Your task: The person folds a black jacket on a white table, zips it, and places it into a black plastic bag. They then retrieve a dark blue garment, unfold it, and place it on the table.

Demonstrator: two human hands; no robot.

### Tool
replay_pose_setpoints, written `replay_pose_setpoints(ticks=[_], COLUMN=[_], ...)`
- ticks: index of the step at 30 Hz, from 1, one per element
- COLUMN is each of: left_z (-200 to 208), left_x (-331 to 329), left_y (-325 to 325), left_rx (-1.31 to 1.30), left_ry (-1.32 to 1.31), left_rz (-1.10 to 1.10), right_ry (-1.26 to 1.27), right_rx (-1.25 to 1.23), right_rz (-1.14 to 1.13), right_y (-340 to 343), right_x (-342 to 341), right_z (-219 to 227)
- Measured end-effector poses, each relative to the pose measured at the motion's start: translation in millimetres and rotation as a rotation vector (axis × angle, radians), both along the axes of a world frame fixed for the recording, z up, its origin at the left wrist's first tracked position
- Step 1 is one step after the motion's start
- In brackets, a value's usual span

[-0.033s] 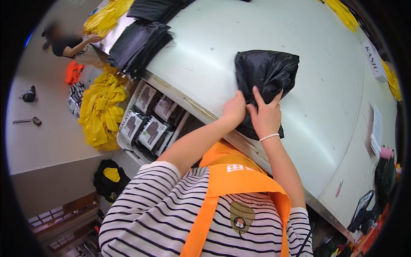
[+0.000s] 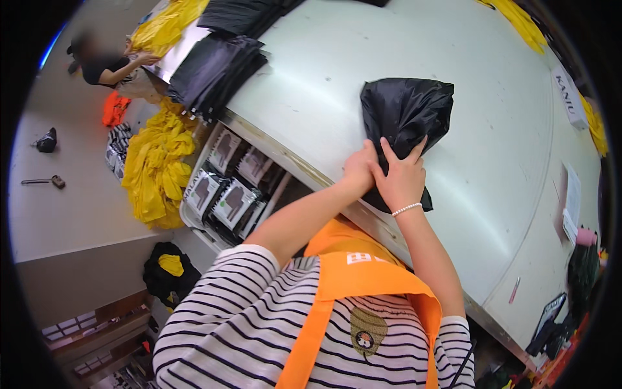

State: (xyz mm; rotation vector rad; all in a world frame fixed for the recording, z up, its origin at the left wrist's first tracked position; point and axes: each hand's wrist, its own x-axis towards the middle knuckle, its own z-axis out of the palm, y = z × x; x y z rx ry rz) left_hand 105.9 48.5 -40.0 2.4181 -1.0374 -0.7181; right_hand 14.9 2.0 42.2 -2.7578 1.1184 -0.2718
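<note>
A folded bundle of thin, shiny black material (image 2: 405, 107) lies on the pale table in front of me, wider at its far end and creased toward my hands. My left hand (image 2: 360, 167) is at its near left edge, fingers curled together against the material; their tips are partly hidden. On top of the bundle lies my right hand (image 2: 402, 178), index and middle fingers stretched and spread, thumb against the left hand. A dark tail of the same material shows under the right wrist, beside a beaded bracelet (image 2: 407, 209).
Stacked black folded pieces (image 2: 214, 74) lie at the table's left end. Below are a white bin (image 2: 194, 217) of packaged goods and a yellow heap (image 2: 152, 172). A co-worker (image 2: 107, 68) handles yellow material at far left. A white box (image 2: 569, 97) and papers (image 2: 571, 201) lie right.
My left hand has shifted slightly toward the right hand, and its fingers look more drawn in. The bundle lies nearly as before; the whole view has shifted a little.
</note>
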Motion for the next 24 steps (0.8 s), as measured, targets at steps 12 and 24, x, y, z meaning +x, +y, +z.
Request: replay_pose_setpoints(ticks=[12,24], left_z=[26.0,26.0], left_x=[119.5,493.4], left_y=[53.6,172.5], left_rx=[-0.216,-0.016], left_ry=[0.53,-0.502], left_rz=[-0.508,0.074], right_ry=[0.7,0.698], right_rx=[-0.098,-0.217], right_rz=[-0.118,-0.174], right_y=[-31.4,-14.0], right_x=[142.7,157.1], right_z=[-5.4,-15.9])
